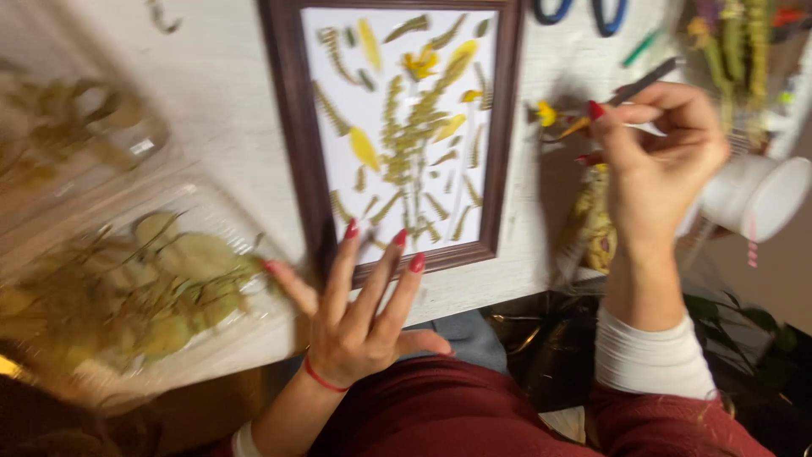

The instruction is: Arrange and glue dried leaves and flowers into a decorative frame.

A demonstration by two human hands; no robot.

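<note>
Pressed-flower arranging: tweezers (644, 83) with a yellow petal (547, 112) are being pinched by the right hand (660, 161); left hand (359, 313), spread empty, is being rested on the frame (298, 127). Careful placement probably needed next.

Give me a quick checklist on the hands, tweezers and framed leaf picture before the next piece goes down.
1. Left hand steadies the frame: ok, fingertips rest on its lower edge.
2. Right hand grips the tweezers: ok.
3. Piece in the tweezers: ok, a small yellow flower sits at the tip, though blurred.
4. Free room on the white sheet: ok, bare patches at the left edge.
5. Spare dried leaves within reach: ok, beside the left hand.
6. White cup stable: cannot tell, it looks tilted.
</note>
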